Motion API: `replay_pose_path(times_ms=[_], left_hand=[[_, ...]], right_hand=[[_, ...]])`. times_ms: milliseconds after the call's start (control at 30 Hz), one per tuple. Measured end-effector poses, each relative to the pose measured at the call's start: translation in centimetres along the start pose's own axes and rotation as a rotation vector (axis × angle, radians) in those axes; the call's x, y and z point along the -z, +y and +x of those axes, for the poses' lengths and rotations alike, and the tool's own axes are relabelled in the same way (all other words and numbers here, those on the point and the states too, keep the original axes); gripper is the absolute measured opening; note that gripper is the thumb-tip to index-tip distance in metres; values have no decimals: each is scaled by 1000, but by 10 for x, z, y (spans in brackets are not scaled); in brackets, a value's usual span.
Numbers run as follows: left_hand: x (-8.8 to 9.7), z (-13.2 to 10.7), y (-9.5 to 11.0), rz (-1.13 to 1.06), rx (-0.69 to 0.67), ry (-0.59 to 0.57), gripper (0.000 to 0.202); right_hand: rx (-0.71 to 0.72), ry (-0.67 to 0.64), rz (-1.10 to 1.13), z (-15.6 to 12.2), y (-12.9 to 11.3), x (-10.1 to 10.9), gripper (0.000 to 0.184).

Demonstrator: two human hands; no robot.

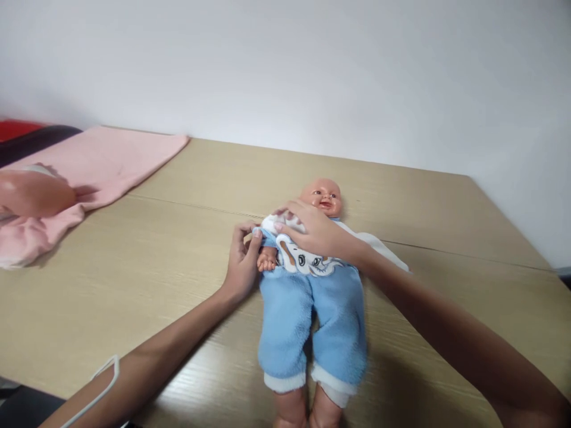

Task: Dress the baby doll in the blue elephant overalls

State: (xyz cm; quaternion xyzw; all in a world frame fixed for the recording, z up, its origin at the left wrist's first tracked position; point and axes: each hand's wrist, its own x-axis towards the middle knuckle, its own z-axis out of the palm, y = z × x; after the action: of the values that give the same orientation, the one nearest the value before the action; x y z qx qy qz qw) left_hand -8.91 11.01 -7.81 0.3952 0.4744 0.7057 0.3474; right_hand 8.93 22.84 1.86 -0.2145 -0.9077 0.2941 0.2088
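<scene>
A baby doll [328, 190] lies on its back on the table, its head toward the wall. It wears blue fleece trousers [288, 321] with white cuffs and a top [307, 258] with white sleeves and an animal face on the front. My left hand [243, 255] pinches the blue-edged cuff of the sleeve on the left of the view, just above the doll's bare hand [266, 260]. Across the doll's chest, my right hand [310, 229] has its fingers on that same white sleeve [272, 224]. The other sleeve [383, 249] stretches out to the right, partly behind my right forearm.
On the left, a pink blanket [111, 154] is spread over the table [178, 226], with a second doll-like, skin-toned form [40, 193] on it, cut off by the frame. A pale wall [312, 77] stands behind the table. Something red [18, 128] shows at the far left.
</scene>
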Motion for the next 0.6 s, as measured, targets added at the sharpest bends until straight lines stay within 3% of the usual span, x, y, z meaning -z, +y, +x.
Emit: replay_pose_path(times_ms=[67, 167, 267, 433, 600], left_hand=[[3, 8, -2, -99, 104, -38, 33], [4, 20, -5, -167, 252, -40, 39], [2, 32, -8, -147, 328, -62, 42], [3, 46, -11, -43, 245, -173, 41], [1, 64, -15, -68, 352, -271, 46]], right_hand=[[-139, -75, 30, -8, -6, 7, 37], [-195, -172, 88, -15, -9, 11, 40], [-215, -42, 174, -16, -1, 4, 31], [-288, 245, 202, -19, 20, -9, 27], [-284, 294, 361, -21, 26, -14, 28]])
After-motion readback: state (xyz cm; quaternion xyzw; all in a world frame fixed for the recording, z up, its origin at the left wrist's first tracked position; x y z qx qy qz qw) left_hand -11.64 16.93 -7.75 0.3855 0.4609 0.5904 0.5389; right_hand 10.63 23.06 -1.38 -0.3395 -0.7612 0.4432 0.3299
